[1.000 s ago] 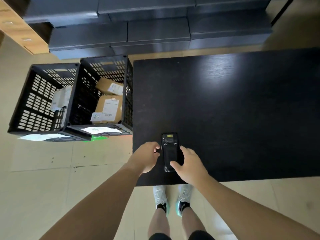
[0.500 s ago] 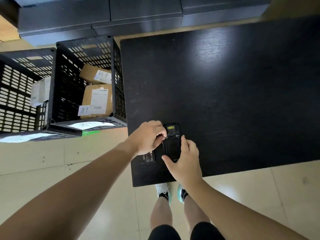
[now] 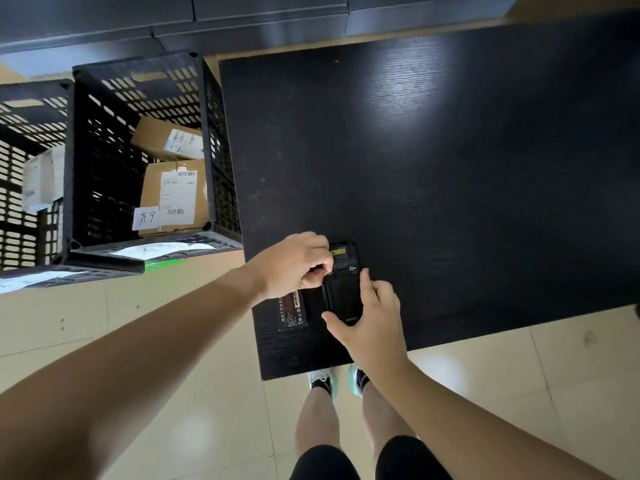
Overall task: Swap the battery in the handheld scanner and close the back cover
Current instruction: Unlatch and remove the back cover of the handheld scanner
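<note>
Scanner: it is lying flat, back side up, near the front left corner of the black surface, with its yellow label at the far end.
Battery: it is lying flat on the surface just beside the scanner, on its left, label side up, partly under the left hand.
Left hand: it is curling over the upper left edge of the scanner; the fingers are pinching together at a small part there, but I cannot tell what exactly they are holding.
Right hand: it is resting on the lower part of the scanner, with the thumb on its left edge and one finger along its right edge, so the grip is closing around the scanner body.
Crates: two black plastic crates are standing on the floor to the left of the surface, and the nearer one is holding cardboard boxes with white labels.
Person: bare legs and light shoes are showing below the front edge of the surface.
</note>
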A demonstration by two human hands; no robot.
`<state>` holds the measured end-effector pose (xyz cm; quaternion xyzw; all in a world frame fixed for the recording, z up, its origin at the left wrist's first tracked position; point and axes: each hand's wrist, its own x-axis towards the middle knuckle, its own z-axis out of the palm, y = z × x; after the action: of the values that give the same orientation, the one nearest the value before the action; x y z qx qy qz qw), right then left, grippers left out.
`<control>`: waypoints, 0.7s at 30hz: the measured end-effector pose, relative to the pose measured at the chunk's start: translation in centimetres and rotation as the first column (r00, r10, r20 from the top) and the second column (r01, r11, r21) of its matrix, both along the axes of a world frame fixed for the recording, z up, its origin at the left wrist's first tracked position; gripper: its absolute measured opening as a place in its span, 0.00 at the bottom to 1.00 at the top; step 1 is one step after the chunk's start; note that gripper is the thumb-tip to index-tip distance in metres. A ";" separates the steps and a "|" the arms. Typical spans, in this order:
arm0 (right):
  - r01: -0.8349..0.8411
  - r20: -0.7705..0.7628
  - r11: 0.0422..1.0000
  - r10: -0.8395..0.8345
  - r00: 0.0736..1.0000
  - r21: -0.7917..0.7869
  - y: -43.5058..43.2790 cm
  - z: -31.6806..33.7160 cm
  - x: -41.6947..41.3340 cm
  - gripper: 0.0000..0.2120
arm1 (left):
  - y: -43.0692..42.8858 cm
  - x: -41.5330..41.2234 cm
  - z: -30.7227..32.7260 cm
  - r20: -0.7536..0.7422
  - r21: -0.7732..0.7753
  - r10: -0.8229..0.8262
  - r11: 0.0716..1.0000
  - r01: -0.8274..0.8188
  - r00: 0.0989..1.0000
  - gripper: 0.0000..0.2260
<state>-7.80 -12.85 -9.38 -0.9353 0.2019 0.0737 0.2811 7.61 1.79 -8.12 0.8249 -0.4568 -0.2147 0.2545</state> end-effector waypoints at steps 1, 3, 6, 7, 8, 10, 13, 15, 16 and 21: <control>-0.003 -0.002 1.000 0.003 1.000 -0.003 0.0 0.0 0.0 0.47 | 0.0 0.2 -0.1 0.004 -0.002 -0.021 1.000 0.021 1.000 0.09; -0.006 -0.009 1.000 0.006 1.000 -0.010 0.0 -0.1 0.0 0.47 | 0.1 0.5 -0.2 0.014 -0.007 -0.054 0.999 0.054 0.998 0.10; -0.006 -0.004 1.000 0.005 1.000 -0.027 0.0 -0.1 0.0 0.47 | 0.2 0.7 -0.5 0.001 -0.020 -0.069 0.997 0.069 0.998 0.09; -0.005 -0.002 1.000 0.005 1.000 -0.031 0.1 -0.1 0.0 0.47 | 0.2 0.7 -0.6 -0.009 -0.023 -0.068 0.997 0.068 0.998 0.10; -0.004 -0.001 0.999 0.004 1.000 -0.034 0.1 -0.2 0.0 0.47 | 0.2 0.8 -0.7 -0.017 -0.024 -0.068 0.997 0.068 0.998 0.10; -0.001 0.003 0.999 0.001 1.000 -0.040 0.2 -0.2 -0.1 0.47 | 0.2 0.9 -0.8 -0.031 -0.028 -0.071 0.997 0.070 0.997 0.11; -0.001 -0.005 0.999 0.001 1.000 -0.037 0.2 -0.1 -0.1 0.47 | 0.2 1.1 -1.0 -0.050 -0.033 -0.063 0.998 0.062 0.997 0.13; -0.005 -0.010 0.999 0.004 1.000 -0.038 0.1 -0.1 -0.1 0.47 | 0.2 1.1 -1.0 -0.056 -0.032 -0.056 0.998 0.054 0.997 0.13; -0.006 -0.012 0.999 0.005 1.000 -0.039 0.1 -0.1 0.0 0.47 | 0.1 1.0 -1.0 -0.056 -0.033 -0.052 0.998 0.050 0.997 0.13; -0.009 -0.034 0.999 0.007 0.999 -0.051 0.2 0.1 0.0 0.47 | 0.0 1.0 -0.7 -0.031 -0.025 -0.055 0.998 0.054 0.998 0.12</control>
<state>-7.77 -12.64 -9.31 -0.9416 0.2047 0.0852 0.2536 8.59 1.76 -8.79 0.8055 -0.4774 -0.2292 0.2658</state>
